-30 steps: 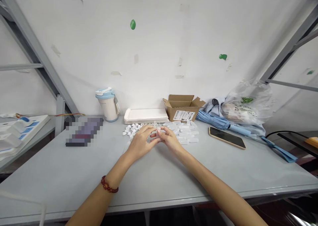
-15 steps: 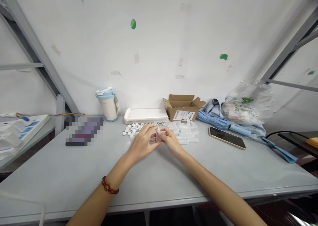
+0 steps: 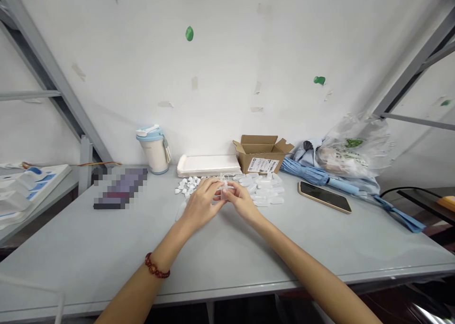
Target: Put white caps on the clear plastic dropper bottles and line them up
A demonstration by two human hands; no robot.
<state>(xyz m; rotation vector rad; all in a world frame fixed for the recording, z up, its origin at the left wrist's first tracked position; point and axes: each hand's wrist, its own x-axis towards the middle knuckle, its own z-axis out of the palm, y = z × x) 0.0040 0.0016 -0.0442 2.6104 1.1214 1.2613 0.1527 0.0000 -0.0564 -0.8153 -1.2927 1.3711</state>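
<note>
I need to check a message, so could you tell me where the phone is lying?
The phone lies flat on the grey table, right of both hands, just in front of the folded blue umbrella.

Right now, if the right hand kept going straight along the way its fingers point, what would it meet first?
The right hand points up and left, straight at the left hand. Their fingertips already meet on a small translucent plastic piece, so that piece and the left fingers come first. Beyond lies the pile of small white caps, though depth is uncertain.

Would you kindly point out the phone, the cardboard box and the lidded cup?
phone (image 3: 324, 197), head view, middle of its dark screen
cardboard box (image 3: 262, 164), head view, labelled front wall
lidded cup (image 3: 155, 154), head view, cream body
</note>
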